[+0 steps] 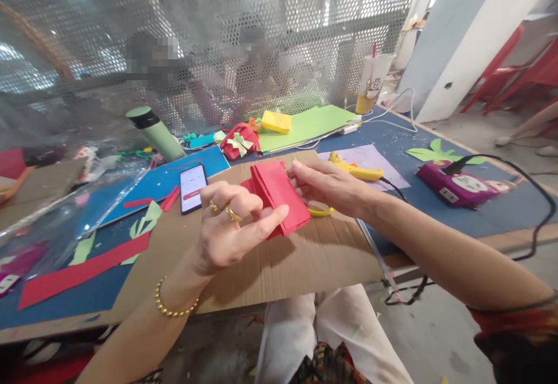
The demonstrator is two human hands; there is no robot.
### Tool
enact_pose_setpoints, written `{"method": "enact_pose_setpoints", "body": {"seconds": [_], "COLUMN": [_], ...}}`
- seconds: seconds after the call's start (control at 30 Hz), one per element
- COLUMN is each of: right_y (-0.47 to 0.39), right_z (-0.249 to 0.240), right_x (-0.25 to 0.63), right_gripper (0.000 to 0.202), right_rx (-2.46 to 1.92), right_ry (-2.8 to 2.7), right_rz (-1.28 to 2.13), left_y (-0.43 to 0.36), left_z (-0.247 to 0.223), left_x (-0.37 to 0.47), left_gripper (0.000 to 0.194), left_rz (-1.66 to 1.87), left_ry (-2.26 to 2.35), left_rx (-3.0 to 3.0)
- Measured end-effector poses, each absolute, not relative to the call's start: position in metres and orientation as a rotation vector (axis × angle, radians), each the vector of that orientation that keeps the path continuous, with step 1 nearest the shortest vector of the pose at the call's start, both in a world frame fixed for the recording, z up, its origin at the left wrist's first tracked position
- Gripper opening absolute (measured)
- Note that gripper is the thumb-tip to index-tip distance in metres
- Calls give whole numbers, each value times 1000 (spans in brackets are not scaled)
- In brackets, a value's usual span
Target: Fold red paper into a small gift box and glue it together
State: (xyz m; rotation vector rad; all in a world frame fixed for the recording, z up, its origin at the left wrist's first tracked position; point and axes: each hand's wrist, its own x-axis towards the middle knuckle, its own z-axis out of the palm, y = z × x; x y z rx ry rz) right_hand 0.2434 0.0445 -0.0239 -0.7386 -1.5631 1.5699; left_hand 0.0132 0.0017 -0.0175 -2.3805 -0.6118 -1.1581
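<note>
Above a brown cardboard sheet point(305, 262), both hands hold a folded red paper piece point(285, 198) with several layers. My left hand point(235, 221), wearing rings, has its thumb on the front face and its fingers bent behind the left side. My right hand point(331, 183) pinches the upper right edge of the red piece. A yellow glue gun point(360, 170) lies on purple paper point(383, 160) just beyond my right hand. Partly hidden below the red piece is a yellow curved handle point(321, 212).
A phone point(193, 186) lies left of the hands, near red strips point(87, 268) and green scraps. Behind stand a green bottle point(154, 131) and a drink cup point(372, 85). A purple power strip point(462, 183) with a black cable is at right.
</note>
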Motion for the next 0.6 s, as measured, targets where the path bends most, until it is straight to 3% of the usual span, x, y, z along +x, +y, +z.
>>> {"method": "enact_pose_setpoints", "body": {"seconds": [0.27, 0.6], "right_y": [40, 40], "right_z": [-25, -25], "right_x": [238, 240], "right_gripper": [53, 44], "right_rx": [-690, -641], "right_ry": [-1459, -1365], "right_rz": [1670, 1562], "left_y": [1, 5], "left_z": [-13, -17], "left_x": [12, 16], "left_gripper": [34, 46], "left_rz": [-952, -978], "left_ry": [-456, -580], "left_rx": [-2404, -2370]}}
